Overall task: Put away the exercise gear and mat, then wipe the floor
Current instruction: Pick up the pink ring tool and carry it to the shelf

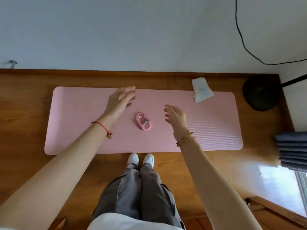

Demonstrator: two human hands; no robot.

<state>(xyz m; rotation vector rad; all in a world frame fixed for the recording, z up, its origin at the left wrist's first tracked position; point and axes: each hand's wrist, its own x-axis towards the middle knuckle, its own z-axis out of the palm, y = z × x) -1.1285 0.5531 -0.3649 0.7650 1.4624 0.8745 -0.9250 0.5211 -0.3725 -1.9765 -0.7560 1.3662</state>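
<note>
Both hands empty, nothing gripped. Left hand [120, 101] stretched forward over the pink mat [83, 117], fingers straight and loose, palm turned inward. Right hand [176, 117] also out over the mat, fingers spread and relaxed. Between the two hands, apart from both, a coiled pink jump rope [143, 123] lies flat near the mat's middle. Red string bracelet [101, 125] on the left wrist, gold bracelets [185, 138] on the right. Mat lies unrolled on the wooden floor [25, 113], long side parallel to the white wall [132, 30]. White cloth [201, 89] overlaps the mat's far right corner. White shoes [141, 159] stand just short of the near edge. Black round stand base [260, 93] sits right of the mat, black cable [240, 34] on the wall above it.
</note>
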